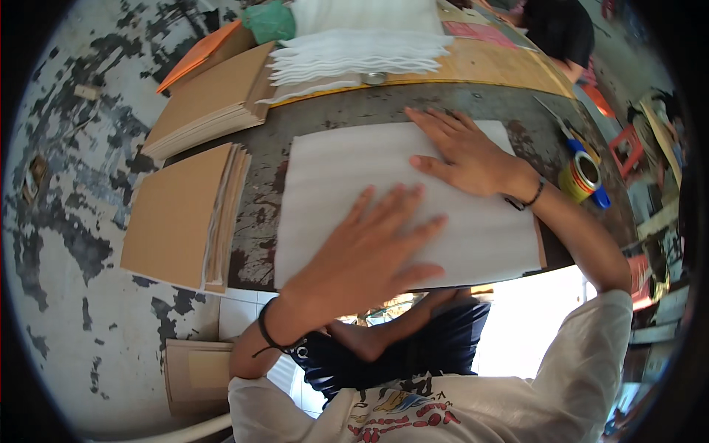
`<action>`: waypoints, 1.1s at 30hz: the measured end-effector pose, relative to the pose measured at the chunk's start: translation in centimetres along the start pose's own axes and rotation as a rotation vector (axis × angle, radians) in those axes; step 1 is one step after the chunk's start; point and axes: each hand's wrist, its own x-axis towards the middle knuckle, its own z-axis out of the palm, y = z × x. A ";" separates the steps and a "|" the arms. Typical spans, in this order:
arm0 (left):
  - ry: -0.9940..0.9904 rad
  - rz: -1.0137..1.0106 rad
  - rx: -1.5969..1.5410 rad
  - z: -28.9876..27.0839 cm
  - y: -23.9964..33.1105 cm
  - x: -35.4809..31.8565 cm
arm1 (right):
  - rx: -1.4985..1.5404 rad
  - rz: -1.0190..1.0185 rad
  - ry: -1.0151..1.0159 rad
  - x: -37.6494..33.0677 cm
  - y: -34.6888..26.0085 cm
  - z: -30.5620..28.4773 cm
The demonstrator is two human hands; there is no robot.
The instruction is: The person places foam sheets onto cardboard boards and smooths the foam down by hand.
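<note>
A white foam sheet (340, 170) lies flat on the dark worn table in front of me, with a thin brown edge of board showing at its right side. My left hand (369, 247) is over the sheet's near middle, fingers spread and slightly blurred; whether it presses on the foam I cannot tell. Toward the sheet's far right part, my right hand (461, 155) rests palm down with its fingers stretched out. Neither hand holds anything.
Cardboard stacks stand at left, one near (177, 214) and one farther (214, 96). Behind the sheet lies a pile of white foam sheets (362, 55). A yellow can (577, 179) and scissors (565, 129) are at right. Another person (565, 33) is at the far right.
</note>
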 end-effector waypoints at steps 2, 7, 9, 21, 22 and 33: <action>0.076 -0.155 0.034 -0.7 -2.4 -0.5 | -0.014 0.044 -0.022 -0.1 0.0 -0.6; 0.095 -0.437 0.080 0.8 -5.8 -1.8 | 0.001 0.063 -0.044 0.2 -0.4 -1.1; 0.139 -0.461 0.028 0.9 -5.4 -1.6 | -0.002 0.075 -0.047 0.3 -0.4 -1.1; 0.165 -0.473 0.057 1.1 -5.3 -2.1 | -0.083 0.228 -0.096 -2.9 1.3 -1.3; 0.158 -0.461 0.041 0.9 -4.9 -1.7 | -0.085 0.244 -0.108 -3.5 1.6 -1.7; 0.200 -0.458 0.083 1.8 -5.6 -1.1 | -0.081 0.356 -0.072 -6.8 0.9 -2.1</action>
